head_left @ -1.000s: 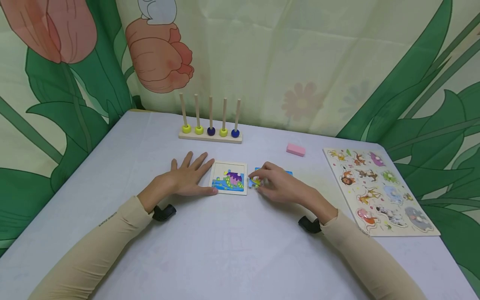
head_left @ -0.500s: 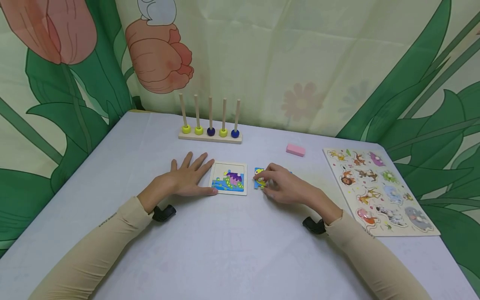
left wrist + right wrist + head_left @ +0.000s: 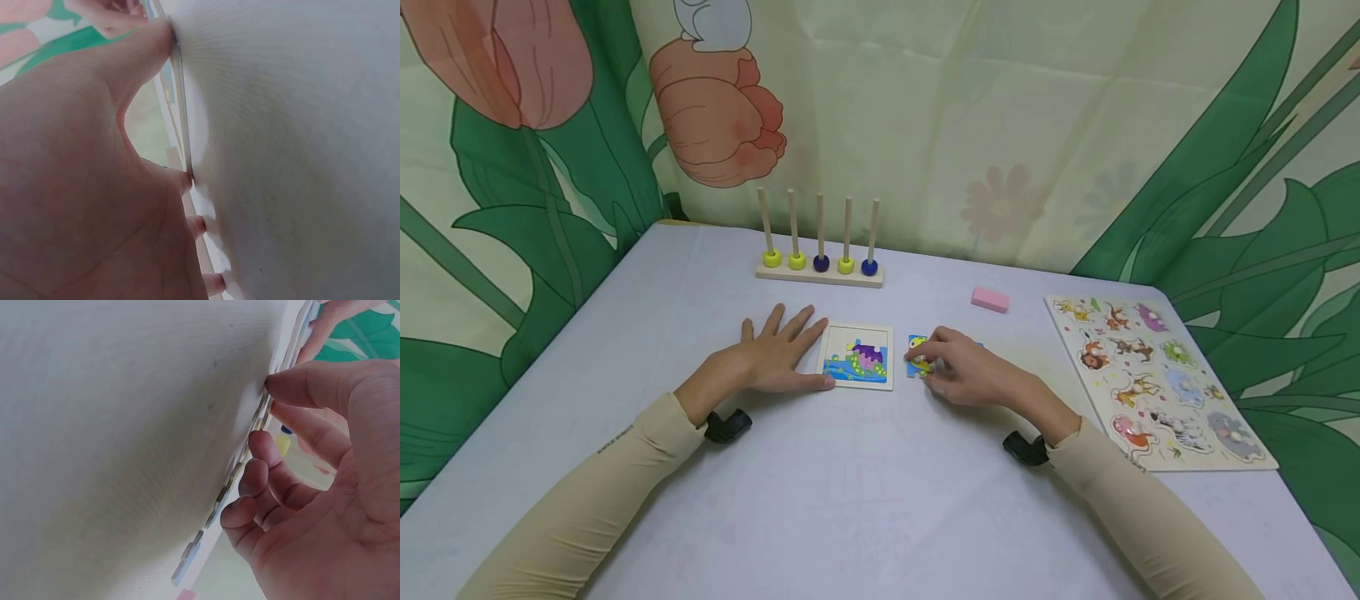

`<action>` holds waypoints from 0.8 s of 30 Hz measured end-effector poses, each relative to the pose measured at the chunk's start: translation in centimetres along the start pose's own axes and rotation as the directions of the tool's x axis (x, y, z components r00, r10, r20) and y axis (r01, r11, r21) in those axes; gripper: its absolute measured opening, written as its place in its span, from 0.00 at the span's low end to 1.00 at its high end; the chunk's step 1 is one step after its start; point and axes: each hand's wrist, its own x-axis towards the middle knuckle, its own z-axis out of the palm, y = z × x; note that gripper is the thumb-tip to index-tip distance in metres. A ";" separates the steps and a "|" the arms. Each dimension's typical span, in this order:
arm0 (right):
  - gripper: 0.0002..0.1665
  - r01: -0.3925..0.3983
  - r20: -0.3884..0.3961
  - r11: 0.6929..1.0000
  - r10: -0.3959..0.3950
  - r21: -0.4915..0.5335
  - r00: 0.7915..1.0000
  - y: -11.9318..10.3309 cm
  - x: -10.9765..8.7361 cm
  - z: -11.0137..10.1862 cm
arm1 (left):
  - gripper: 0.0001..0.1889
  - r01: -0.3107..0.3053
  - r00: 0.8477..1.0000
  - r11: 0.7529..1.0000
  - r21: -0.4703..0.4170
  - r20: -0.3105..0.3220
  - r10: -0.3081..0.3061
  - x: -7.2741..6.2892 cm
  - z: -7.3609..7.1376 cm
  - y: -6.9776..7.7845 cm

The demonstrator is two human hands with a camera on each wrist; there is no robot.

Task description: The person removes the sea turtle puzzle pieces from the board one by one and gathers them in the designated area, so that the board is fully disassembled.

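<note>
A small square puzzle tray [image 3: 891, 354] lies in the middle of the table, its lower part filled with blue, green and purple pieces and its upper left bare. My left hand [image 3: 767, 358] rests at its left side with fingers spread, thumb at the lower left corner and index finger at the upper left. Just right of the tray, thumb and index finger of my right hand [image 3: 970, 371] pinch a blue and yellow puzzle piece [image 3: 915, 342] low over the table. More puzzle pieces [image 3: 215, 506] line up under that hand in the right wrist view, mostly hidden from the head camera.
Behind the tray stands a wooden base [image 3: 820, 276] with several pegs carrying yellow and dark blue beads. A pink block [image 3: 990, 300] lies at the back right. An animal puzzle board [image 3: 1105, 392] occupies the table's right side. A printed curtain hangs behind.
My right hand has drawn slightly right, away from the tray's edge, with its puzzle piece; over the last half second it has hardly moved. My left hand has stayed put.
</note>
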 end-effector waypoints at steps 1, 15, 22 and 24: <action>0.24 0.001 0.000 1.000 -0.001 -0.001 1.000 0.0 0.0 0.0 | 0.60 0.004 1.000 1.000 -0.001 0.003 -0.004 0.0 0.0 0.0; 0.24 0.003 0.001 1.000 -0.003 0.009 1.000 0.1 0.0 0.0 | 0.57 0.002 1.000 1.000 0.013 -0.007 -0.002 0.0 0.0 0.1; 0.24 -0.006 0.007 1.000 0.005 0.022 1.000 0.2 0.0 0.0 | 0.57 0.001 1.000 1.000 0.017 -0.008 -0.001 0.0 0.0 0.1; 0.24 -0.011 0.007 1.000 0.011 0.026 1.000 0.2 0.0 0.0 | 0.56 0.003 1.000 1.000 0.019 -0.006 -0.003 0.0 0.0 0.1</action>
